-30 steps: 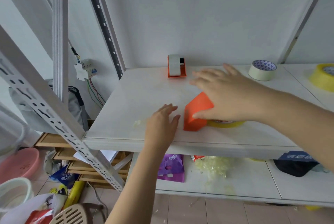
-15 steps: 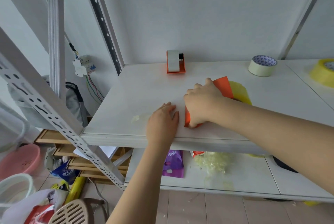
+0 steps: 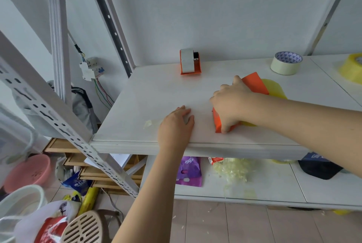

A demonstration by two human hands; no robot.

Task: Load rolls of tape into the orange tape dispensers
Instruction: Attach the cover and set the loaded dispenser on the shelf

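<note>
So the dispenser (image 3: 254, 86) I'm working on sits near the front edge of the shelf (image 3: 156, 93), with a yellow roll (image 3: 274, 89) tucked in it, yellow sticking out on the far side. My right hand (image 3: 232, 103) is clamped over the orange body, fingers curled down its near end and the thumb at the bottom corner. A second ago that hand lay flat across the top and the roll only peeked out underneath; since then I've tipped the thing up and wrapped round it, and it's barely budged in the last half second. My guess is the roll is basically seated now and I'm just pressing it home.

Left hand (image 3: 176, 127) is flat on the shelf just beside it, fingers together, holding nothing, same spot as before.

Further back, a second dispenser (image 3: 190, 64) stands by the wall, already loaded with a pale roll. A cream roll (image 3: 286, 63) and another yellow one (image 3: 351, 68) wait off to the right, well apart from my hands.

The shelf is white board with a scrap of clear film near the left hand. Below there's another shelf with a purple bag (image 3: 189, 172) and shredded tape, and clutter on the tiled floor.
</note>
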